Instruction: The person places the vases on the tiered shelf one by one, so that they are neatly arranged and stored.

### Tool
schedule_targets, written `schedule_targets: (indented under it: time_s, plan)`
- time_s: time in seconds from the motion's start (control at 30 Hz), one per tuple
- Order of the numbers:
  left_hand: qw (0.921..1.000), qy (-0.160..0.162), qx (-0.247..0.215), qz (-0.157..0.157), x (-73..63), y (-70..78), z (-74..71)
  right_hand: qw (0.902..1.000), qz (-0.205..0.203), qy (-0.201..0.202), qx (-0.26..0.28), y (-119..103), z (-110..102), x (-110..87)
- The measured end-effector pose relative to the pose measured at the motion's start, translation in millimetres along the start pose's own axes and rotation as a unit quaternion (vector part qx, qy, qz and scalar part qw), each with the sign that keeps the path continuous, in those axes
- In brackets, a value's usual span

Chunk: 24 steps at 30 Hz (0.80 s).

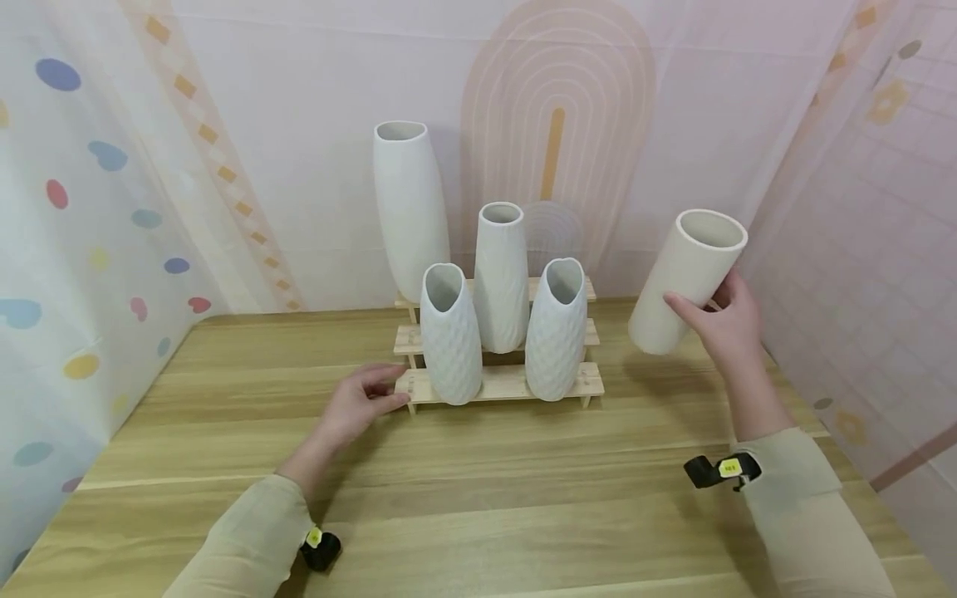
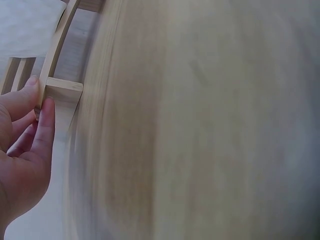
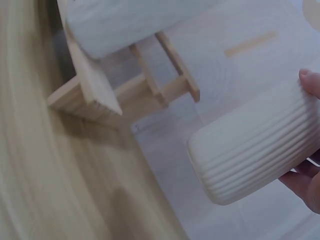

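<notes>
My right hand (image 1: 728, 324) grips a white cylindrical vase (image 1: 688, 278) by its side, tilted and raised over the right of the table. Vertical ribs show on this vase (image 3: 255, 145) in the right wrist view. With thumb and fingers, my left hand (image 1: 364, 403) pinches the left end of the lowest step of a three-tier wooden stand (image 1: 504, 384). Two textured white vases with slanted mouths, a left one (image 1: 452, 357) and a right one (image 1: 556, 353), stand on that step. A slim vase (image 1: 501, 291) is on the middle tier, and a tall smooth vase (image 1: 411, 212) on the top tier's left.
The stand sits on a wood-grain table (image 1: 478, 498) near its back edge. Behind it hangs a pale patterned curtain (image 1: 314, 124), with a dotted curtain (image 1: 90, 249) at the left and a pink one (image 1: 882, 249) at the right.
</notes>
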<state>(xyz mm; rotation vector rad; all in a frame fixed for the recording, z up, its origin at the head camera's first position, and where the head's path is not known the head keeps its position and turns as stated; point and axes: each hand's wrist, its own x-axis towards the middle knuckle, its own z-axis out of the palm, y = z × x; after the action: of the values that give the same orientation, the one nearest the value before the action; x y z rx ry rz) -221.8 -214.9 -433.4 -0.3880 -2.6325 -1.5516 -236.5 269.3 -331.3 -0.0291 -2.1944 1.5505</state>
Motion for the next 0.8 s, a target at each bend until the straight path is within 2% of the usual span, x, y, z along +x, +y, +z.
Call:
schedule_targets:
  time_s: [0.1, 0.4, 0.6, 0.8]
  plan:
    - [1.0, 0.0, 0.003, 0.002, 0.1, 0.3, 0.5, 0.9998, -0.015, -0.007, 0.007, -11, 8, 6.9]
    - [1.0, -0.004, 0.001, 0.005, -0.5, 3.2, -0.6, 0.9944, -0.058, -0.021, 0.085, -43, 36, 29.1]
    - [1.0, -0.005, 0.001, 0.006, -0.8, 3.6, -1.4, 0.9951, -0.057, -0.043, 0.069, -57, 56, 40.6]
    - [0.9999, -0.004, 0.013, 0.007, -0.4, 1.3, 0.2, 0.9944, -0.043, -0.081, 0.053, -59, 74, 49.4]
